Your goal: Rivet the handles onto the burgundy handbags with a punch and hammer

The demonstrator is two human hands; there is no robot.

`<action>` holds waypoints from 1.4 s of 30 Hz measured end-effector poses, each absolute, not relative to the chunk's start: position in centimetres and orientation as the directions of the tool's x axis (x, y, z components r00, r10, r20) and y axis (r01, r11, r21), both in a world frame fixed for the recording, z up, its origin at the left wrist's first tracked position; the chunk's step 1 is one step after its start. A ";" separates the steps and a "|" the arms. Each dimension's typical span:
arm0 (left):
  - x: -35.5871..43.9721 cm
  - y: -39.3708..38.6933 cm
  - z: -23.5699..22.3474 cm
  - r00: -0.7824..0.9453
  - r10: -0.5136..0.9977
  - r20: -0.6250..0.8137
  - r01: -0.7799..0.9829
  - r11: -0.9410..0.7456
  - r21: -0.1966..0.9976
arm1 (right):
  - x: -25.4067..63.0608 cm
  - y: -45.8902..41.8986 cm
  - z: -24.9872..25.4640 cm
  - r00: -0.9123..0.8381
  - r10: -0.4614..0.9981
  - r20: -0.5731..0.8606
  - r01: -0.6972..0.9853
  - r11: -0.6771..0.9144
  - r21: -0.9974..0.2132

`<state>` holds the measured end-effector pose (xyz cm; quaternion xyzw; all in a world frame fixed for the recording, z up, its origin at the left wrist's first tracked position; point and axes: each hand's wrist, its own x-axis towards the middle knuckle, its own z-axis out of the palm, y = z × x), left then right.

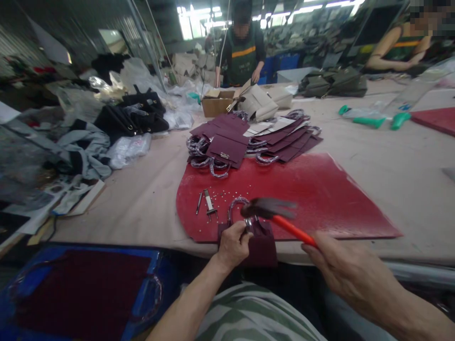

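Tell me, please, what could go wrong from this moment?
The left hand appears close to the head of the hammer, so a stray blow might hit it. Small pale pieces lie loose on the red mat; a jolt could scatter them. The maroon bag overhangs the mat's front edge and might shift.

A wide worktable [149,189] covered in pale cloth carries a red mat [309,194] at its near edge. A pile of burgundy bag pieces [229,149] overlaps the mat's far side. Beyond sit an open cardboard box [213,108] and pale bags [259,102]; black handbags [142,113] lie far left, olive bags [334,83] far right.
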<state>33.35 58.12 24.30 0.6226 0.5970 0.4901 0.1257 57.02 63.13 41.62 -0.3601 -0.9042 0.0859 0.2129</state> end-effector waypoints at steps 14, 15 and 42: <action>33.2 58.1 24.6 -0.160 0.869 0.468 0.622 -0.279 0.731 | 59.1 64.5 39.3 -0.629 0.771 0.100 0.703 0.619 -0.350; 33.2 58.1 24.6 -0.159 0.868 0.470 0.621 -0.282 0.731 | 59.2 65.4 38.5 -0.600 0.798 0.047 0.715 0.562 -0.416; 17.8 55.9 29.4 -0.805 0.587 0.086 0.320 0.308 0.896 | 49.2 65.3 27.0 -0.717 0.685 0.131 0.590 0.696 -0.410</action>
